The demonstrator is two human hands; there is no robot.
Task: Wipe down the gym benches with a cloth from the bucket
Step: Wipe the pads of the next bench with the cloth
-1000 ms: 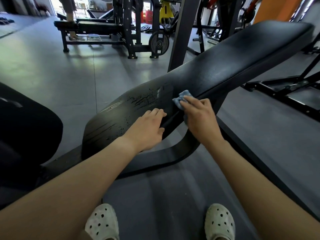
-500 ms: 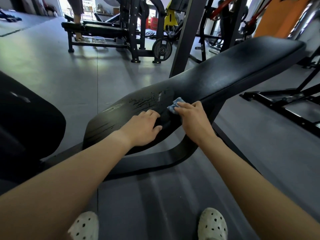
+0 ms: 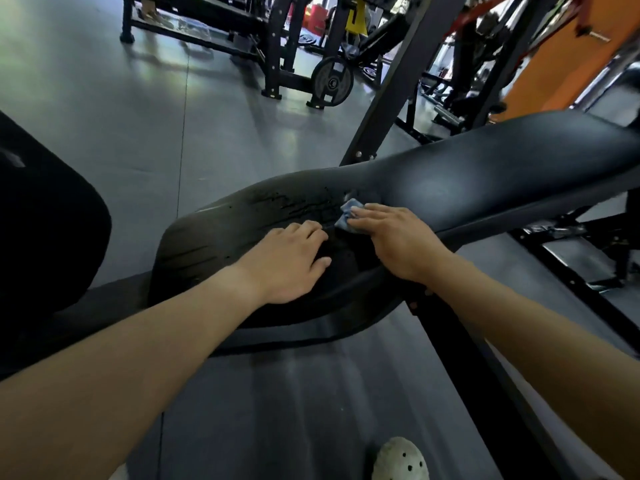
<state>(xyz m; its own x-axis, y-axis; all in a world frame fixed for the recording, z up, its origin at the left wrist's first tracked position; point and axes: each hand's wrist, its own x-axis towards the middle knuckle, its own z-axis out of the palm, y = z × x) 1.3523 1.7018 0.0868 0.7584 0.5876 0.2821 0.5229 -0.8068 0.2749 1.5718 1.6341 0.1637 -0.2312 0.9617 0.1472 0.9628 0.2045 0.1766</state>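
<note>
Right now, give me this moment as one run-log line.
step: wiping | right hand: presses blue cloth on bench pad | left hand: rests on pad

Blue cloth (image 3: 348,216) on black bench (image 3: 485,188)

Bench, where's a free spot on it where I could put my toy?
The long shiny stretch of the bench beyond the right hand is bare. So is the grey floor between the bench and the far rack. The near end is crowded, with the left hand and the cloth.
</note>
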